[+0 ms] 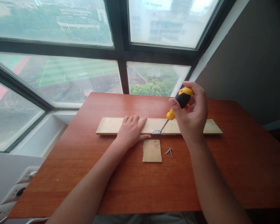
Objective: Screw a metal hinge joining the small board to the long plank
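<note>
A long pale wooden board (109, 125) lies crosswise on the table. My left hand (131, 129) rests flat on it, fingers spread, with the thumb along its near edge. At that edge sits a small metal hinge or bracket (156, 132). My right hand (196, 112) grips a yellow and black screwdriver (183, 99), tilted, its tip at the right end of the metal piece. Just below, a small wooden piece (152, 151) with two holes near its top edge lies apart from the board. Beside it are a few loose screws (169, 151).
The reddish-brown wooden table (84, 174) stands against large windows (79, 73) with dark frames. A grey wall (252, 62) rises at the right. Power sockets (18, 191) are at the lower left, by the table's edge.
</note>
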A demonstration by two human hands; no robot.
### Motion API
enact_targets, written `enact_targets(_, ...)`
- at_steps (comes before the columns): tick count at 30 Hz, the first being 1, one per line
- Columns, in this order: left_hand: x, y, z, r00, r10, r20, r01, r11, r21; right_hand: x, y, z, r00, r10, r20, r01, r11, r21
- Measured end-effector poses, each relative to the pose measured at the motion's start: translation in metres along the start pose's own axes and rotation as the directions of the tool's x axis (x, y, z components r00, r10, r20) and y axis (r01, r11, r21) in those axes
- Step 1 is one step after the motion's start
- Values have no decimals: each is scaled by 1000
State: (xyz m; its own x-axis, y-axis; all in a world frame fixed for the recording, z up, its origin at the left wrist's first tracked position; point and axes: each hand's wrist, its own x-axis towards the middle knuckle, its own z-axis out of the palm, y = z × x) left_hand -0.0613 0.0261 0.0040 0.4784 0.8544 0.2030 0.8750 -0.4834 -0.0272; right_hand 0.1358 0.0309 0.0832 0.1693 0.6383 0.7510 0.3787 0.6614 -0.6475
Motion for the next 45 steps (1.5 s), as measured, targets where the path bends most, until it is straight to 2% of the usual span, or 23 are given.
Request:
enact_targets(2,0,0,0,1000,5,3,-5,1000,5,-1,-1,0,1000,13,0,-13,1000,18)
enact_targets(5,0,-1,0,1000,10,4,-10,1000,3,-1,-2,1,997,45,61,-56,980,189)
enact_targets(7,0,0,0,1000,9,4,-9,1000,3,-2,-3,1,995,43,95,-64,971,231)
enact_targets(12,-1,0,-1,1000,9,3,-9,1000,10,-1,-2,-2,1000,22,-16,-22,1000,-19)
enact_targets(14,0,0,-1,1000,8,3,-8,1000,9,-1,-1,-2,999,45,-23,-45,999,1)
enact_targets(18,0,0,-1,1000,5,-1,-5,1000,-5,-1,-1,0,997,42,70,-55,979,194)
enact_targets(21,-1,0,-1,1000,6,0,-6,1000,-11,-1,-4,0,995,23,94,-34,993,116)
enact_targets(25,-1,-1,-1,1000,10,2,-10,1000,3,-2,-4,-2,1000,19,22,-17,998,-67)
enact_targets(28,-1,0,-1,1000,7,5,-7,1000,9,-2,-3,0,1000,26,12,-27,1000,13)
enact_targets(32,0,0,-2,1000,9,11,-8,1000,-6,-1,-3,2,997,22,67,-33,986,161)
enact_targets(38,0,0,-3,1000,2,14,-1,1000,-13,-1,-2,0,999,33,4,-33,999,42)
enact_targets(45,-1,0,-1,1000,3,7,-2,1000,-18,-2,-2,3,996,0,86,-13,989,147)
